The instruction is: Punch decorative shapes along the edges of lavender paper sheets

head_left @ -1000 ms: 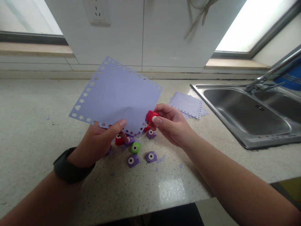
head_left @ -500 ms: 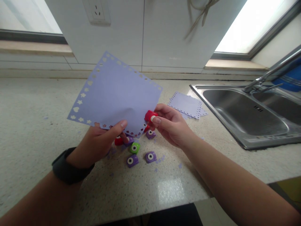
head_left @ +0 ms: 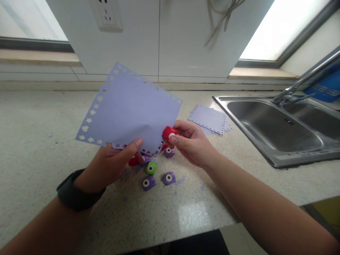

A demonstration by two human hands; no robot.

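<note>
A purple paper sheet is held up and tilted above the counter, with heart, star and flower holes along its edges. My left hand grips its lower edge, thumb on top. My right hand pinches a red craft punch with a white button at the sheet's right edge. Below the paper lie a green punch, a purple punch, another purple punch and a third one. More red and purple punches are partly hidden by the sheet and my left hand.
Several punched purple sheets lie stacked at the right of the hands. Beyond them is a steel sink with a faucet. Small paper cut-outs are scattered on the speckled counter. A socket is on the wall.
The view has shifted slightly. Both hands keep their hold on the sheet and the red punch, and the punch still sits at the right edge.
</note>
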